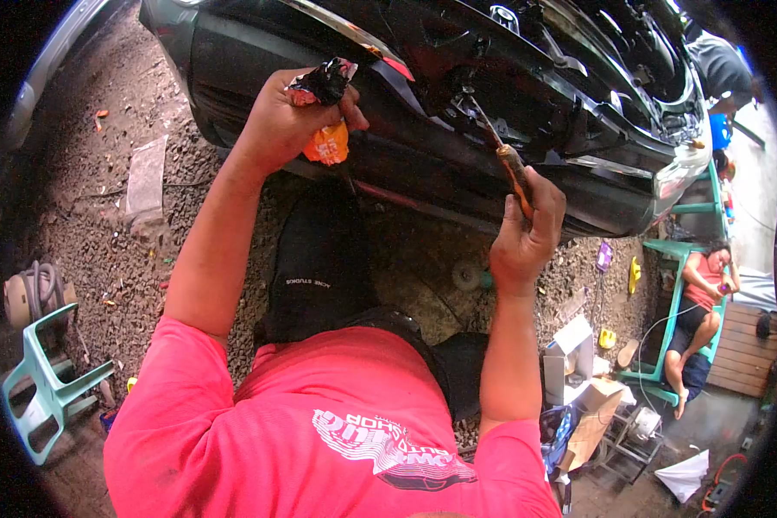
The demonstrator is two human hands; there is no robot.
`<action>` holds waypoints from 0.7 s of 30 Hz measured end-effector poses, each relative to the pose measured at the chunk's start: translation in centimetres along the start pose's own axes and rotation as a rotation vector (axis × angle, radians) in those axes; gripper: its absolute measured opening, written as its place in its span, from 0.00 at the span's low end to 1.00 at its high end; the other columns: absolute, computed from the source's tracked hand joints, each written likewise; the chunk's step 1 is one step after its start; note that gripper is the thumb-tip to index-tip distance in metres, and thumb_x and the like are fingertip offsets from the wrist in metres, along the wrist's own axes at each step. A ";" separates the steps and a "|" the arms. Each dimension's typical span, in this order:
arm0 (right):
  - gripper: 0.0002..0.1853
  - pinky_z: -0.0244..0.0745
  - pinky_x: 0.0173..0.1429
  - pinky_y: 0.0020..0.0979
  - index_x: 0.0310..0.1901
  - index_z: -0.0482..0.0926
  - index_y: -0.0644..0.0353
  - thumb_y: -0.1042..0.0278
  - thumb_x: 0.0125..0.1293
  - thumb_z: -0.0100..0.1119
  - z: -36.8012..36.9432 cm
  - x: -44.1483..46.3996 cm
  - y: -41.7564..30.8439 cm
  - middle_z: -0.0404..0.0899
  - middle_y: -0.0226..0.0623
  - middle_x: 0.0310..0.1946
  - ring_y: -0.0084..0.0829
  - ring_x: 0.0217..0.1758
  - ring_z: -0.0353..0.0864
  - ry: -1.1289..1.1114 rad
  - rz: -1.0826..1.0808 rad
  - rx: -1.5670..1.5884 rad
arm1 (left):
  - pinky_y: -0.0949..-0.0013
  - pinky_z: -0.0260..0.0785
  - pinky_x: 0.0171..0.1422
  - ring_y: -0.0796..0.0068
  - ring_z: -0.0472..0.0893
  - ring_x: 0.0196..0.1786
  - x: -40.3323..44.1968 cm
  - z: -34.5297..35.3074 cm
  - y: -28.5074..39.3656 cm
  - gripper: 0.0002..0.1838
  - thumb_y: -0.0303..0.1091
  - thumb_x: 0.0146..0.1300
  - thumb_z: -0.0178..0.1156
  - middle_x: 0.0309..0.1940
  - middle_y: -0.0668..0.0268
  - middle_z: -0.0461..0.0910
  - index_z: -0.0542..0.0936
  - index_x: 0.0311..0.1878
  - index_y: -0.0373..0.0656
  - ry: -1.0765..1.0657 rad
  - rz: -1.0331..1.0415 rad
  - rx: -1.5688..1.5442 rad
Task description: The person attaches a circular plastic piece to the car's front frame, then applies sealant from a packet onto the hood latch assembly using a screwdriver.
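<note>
Slender wooden-handled metal tool (502, 154), at right against the glossy black car (423, 168), looks light, stiff, right hand (531, 229) pinching its brown handle (516, 175), likely the best hold, left hand (287, 119) clutching a crumpled orange-and-black packet (326, 145)!

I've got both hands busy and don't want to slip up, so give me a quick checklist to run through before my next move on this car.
1. Brown-handled tool gripped in the right hand: ok.
2. Tool's tip pointed at the dark car: ok.
3. Tip firmly seated there: cannot tell, too small and dark.
4. Left hand free to steady the work: not ok, it holds a crumpled orange-and-black packet.
5. Packet's contents: cannot tell, hidden by wrapping and fingers.
6. Reclining person clear of the tool: ok, well off to the right.
</note>
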State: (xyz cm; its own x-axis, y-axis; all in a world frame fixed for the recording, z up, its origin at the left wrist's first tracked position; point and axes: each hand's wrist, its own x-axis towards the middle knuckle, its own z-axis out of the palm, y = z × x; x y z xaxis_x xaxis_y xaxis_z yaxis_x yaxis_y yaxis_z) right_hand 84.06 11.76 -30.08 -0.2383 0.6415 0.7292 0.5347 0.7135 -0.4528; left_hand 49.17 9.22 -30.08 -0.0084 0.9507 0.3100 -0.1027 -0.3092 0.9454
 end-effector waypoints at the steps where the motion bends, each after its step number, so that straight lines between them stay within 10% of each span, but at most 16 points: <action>1: 0.25 0.75 0.64 0.41 0.62 0.81 0.56 0.83 0.63 0.64 -0.1 0.0 0.0 0.83 0.40 0.53 0.43 0.58 0.79 0.000 0.000 0.000 | 0.62 0.79 0.55 0.65 0.88 0.43 0.0 0.1 0.1 0.03 0.20 0.62 0.62 0.36 0.54 0.89 0.83 0.39 0.33 0.011 -0.021 -0.004; 21: 0.23 0.73 0.66 0.34 0.65 0.78 0.59 0.82 0.69 0.59 0.6 -1.4 0.6 0.80 0.39 0.60 0.34 0.62 0.79 0.058 0.295 0.278 | 0.59 0.81 0.52 0.61 0.88 0.42 -0.1 -0.2 -0.5 0.05 0.27 0.66 0.68 0.37 0.56 0.87 0.82 0.37 0.36 0.003 0.008 0.049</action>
State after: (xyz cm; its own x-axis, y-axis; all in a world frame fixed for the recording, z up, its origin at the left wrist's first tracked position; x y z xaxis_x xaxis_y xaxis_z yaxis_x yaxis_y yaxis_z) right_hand 84.23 11.47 -31.62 -0.0568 0.8189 0.5712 0.3321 0.5550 -0.7627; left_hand 49.06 9.32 -30.59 -0.0123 0.9483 0.3172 -0.0540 -0.3174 0.9468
